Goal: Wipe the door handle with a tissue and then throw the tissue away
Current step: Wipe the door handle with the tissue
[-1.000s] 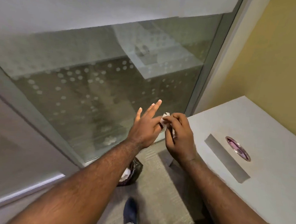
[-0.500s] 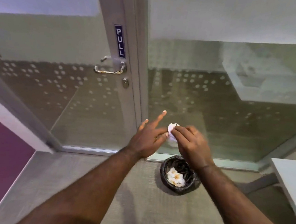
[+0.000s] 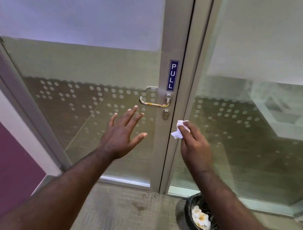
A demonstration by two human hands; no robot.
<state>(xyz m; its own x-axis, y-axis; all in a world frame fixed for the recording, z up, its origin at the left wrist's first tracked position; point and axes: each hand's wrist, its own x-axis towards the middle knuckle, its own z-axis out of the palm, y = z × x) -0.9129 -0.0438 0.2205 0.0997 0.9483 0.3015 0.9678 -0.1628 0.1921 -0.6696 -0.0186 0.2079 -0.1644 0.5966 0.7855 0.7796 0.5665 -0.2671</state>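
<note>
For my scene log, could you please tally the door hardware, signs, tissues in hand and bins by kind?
Curved metal door handle: 1
Round metal keyhole lock: 1
Blue PULL sign: 1
Crumpled white tissue in right hand: 1
Black-lined waste bin: 1
Total: 5

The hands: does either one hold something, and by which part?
The right hand pinches a crumpled white tissue at its right edge, between fingertips. The left hand is open and holds nothing.

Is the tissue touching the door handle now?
No, the tissue is pinched in the right hand below and to the right of the door handle, with a clear gap between them.
</note>
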